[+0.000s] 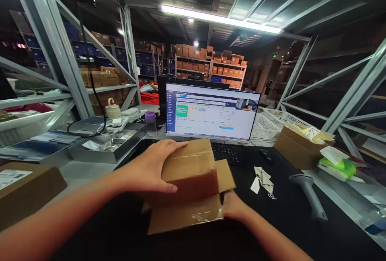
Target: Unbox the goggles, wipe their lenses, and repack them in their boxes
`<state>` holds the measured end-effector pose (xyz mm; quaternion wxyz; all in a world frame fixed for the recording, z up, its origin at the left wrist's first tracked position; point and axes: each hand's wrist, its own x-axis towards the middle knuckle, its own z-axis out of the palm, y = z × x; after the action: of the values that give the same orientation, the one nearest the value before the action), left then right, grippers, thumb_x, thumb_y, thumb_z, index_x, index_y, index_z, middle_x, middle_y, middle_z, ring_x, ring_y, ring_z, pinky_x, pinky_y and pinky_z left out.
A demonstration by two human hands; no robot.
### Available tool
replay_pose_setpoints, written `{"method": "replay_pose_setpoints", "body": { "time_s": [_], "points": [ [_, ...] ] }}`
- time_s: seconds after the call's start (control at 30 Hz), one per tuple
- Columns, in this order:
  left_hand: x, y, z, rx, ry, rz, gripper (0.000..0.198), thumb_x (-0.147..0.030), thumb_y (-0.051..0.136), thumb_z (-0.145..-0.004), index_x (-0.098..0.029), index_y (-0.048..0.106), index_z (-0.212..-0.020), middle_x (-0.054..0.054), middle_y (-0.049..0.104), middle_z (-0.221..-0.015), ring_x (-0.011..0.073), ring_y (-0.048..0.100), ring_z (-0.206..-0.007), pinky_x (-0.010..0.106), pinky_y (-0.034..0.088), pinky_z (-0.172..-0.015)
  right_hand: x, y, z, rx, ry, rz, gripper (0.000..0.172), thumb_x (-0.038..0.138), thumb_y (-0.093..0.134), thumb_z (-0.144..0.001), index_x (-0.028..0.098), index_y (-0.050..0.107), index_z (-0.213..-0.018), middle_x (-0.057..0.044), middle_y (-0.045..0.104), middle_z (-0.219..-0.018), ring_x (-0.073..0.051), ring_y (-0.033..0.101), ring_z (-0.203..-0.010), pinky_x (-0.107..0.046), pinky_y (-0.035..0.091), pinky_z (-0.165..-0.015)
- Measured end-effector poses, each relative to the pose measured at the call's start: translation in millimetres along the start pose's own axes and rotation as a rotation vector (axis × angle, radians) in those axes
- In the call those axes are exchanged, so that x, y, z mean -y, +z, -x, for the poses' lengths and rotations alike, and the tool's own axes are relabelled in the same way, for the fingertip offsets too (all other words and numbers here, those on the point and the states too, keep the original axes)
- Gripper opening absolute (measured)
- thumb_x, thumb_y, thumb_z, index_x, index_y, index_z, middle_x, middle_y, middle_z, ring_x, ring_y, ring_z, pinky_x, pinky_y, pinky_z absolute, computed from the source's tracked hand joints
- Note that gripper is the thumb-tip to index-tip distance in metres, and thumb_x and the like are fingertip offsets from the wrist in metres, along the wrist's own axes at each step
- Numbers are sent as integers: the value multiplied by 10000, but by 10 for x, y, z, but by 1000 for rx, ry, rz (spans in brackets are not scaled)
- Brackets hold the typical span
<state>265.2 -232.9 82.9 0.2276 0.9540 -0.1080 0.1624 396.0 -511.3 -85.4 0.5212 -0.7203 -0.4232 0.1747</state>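
Observation:
A brown cardboard box [193, 168] is tilted above the black desk mat, between my two hands. Its flaps stand open at the lower front and on the right, with shiny clear tape along the lower flap [185, 214]. My left hand [152, 164] grips the box from the left, thumb on the near face and fingers over the top. On the right, my right hand [233, 205] is closed at the edge of the flaps; its fingertips are partly hidden behind the cardboard. The inside of the box cannot be seen.
Behind the box stand a monitor [208, 112] and a keyboard [227, 154]. To the right lie a mouse [265, 155], crumpled paper [263, 178], a barcode scanner [309, 196] and a tissue pack [337, 164]. Another cardboard box [27, 184] sits at the left, near a grey tray [105, 154].

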Motion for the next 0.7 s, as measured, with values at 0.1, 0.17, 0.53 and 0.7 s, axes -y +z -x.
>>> {"method": "replay_pose_setpoints", "body": {
  "time_s": [0.1,0.17,0.53,0.7],
  "points": [
    [-81,-8,-48,71,17,-128,1054,-512,875,-445,-372,512,-1425,79,577,-1301,388,564,-1192,508,439,-1042,-93,-153,22,-73,0,69,1440,550,931,-457,165,130,-1589,-221,289,-1582,-382,264,-1481,-539,178,-1215],
    [-109,46,-90,128,-11,-127,1039,-512,872,-432,-354,541,-1404,85,590,-1258,389,577,-1154,505,437,-1029,-144,-181,44,-31,31,89,1536,471,938,-483,200,-89,-1592,-218,154,-1631,-345,185,-1517,-514,149,-1225],
    [128,-795,-73,-96,-64,-124,1033,-661,678,-613,-182,389,-1481,45,536,-1348,326,573,-1206,567,412,-993,-253,-229,94,69,117,246,1404,310,893,-577,216,-64,-1599,-209,194,-1628,-337,196,-1516,-534,155,-1222],
    [532,-1074,372,-536,-374,-225,857,-646,96,-859,-76,297,-1467,21,578,-1269,254,590,-1172,484,445,-864,-196,-205,95,40,13,207,1299,345,840,-675,260,-72,-1596,-188,146,-1644,-312,186,-1525,-549,157,-1222]
  ]
}}
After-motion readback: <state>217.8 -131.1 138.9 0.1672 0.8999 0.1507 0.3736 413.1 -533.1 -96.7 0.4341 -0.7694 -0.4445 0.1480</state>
